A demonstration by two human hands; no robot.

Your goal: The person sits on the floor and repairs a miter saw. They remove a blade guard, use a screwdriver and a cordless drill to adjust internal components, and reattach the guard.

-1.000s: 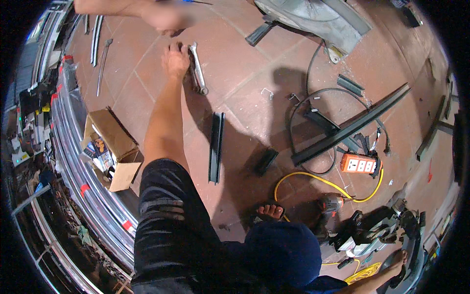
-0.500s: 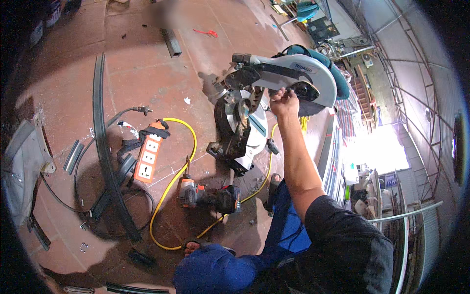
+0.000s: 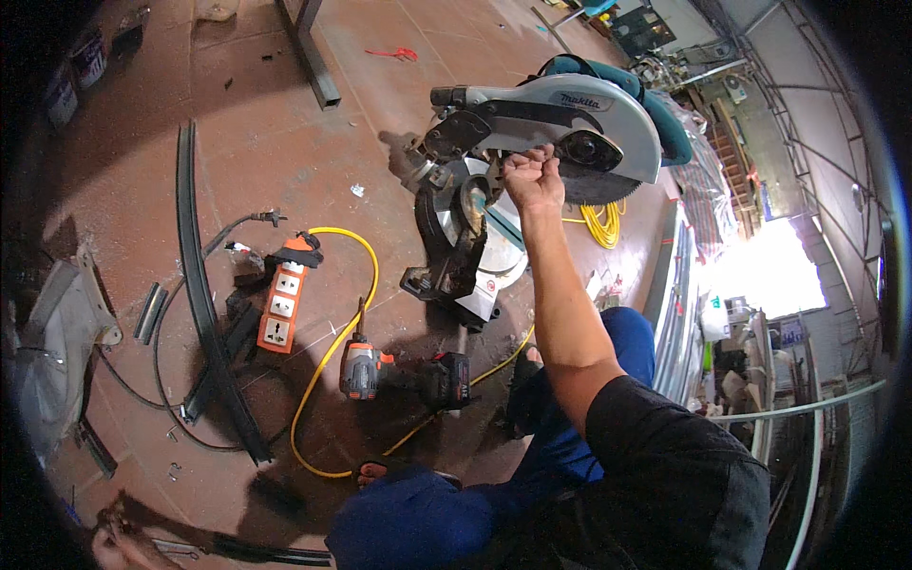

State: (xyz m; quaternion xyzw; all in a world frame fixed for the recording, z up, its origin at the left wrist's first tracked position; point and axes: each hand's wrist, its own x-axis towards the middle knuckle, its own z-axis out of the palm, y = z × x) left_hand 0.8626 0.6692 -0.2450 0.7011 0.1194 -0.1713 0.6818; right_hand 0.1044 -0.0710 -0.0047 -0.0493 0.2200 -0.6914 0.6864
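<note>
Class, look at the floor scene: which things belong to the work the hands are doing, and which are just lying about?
In use:
right hand, gripping the saw's handle
chop saw
left hand, on a metal strip

Lying about:
cordless drill
orange power strip
yellow cable
curved black rail

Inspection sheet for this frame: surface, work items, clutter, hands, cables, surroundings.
Surface: reddish tiled floor, dusty, with small debris.
Job's things: miter saw on the floor, its blade guard raised.
Clutter: cordless drill lying on its side; long dark metal profile; short offcuts; red scrap.
Grippers: right hand closed on the saw by the blade guard; left hand at the lower left edge, what it holds cannot be told.
Cables: yellow cable looping past an orange power strip; yellow coil behind the saw.
Surroundings: metal framework and tubes at right.
</note>
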